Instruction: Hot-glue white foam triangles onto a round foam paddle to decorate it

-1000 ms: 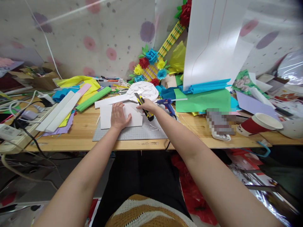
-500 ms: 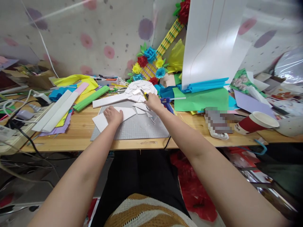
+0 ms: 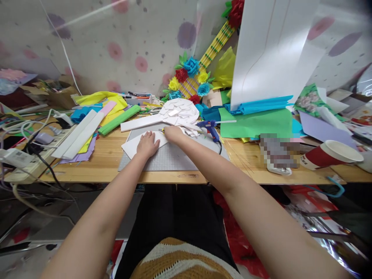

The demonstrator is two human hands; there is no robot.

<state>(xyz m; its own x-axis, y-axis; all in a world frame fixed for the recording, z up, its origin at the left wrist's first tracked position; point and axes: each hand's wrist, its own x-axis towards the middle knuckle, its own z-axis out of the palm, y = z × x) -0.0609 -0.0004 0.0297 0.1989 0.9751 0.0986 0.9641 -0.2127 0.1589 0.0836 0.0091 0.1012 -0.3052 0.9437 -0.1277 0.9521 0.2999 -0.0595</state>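
Note:
My left hand lies flat with fingers spread on a white foam sheet that rests slanted on a grey cutting mat. Just to its right, my right hand is curled shut at the sheet's far right corner. It grips a yellow and black utility knife, of which only a sliver shows at the fingers. A round pile of white cut pieces with a long white strip sits right behind both hands.
A blue glue gun lies right of my hands, its cord crossing the mat. Coloured paper sheets, a tall white board and paper flowers crowd the back. A red paper cup lies at the right; a power strip and cables are on the left.
My right hand has drawn back from the white pile to the sheet's corner, and the knife is now almost hidden. My left hand stays pressed on the slanted sheet.

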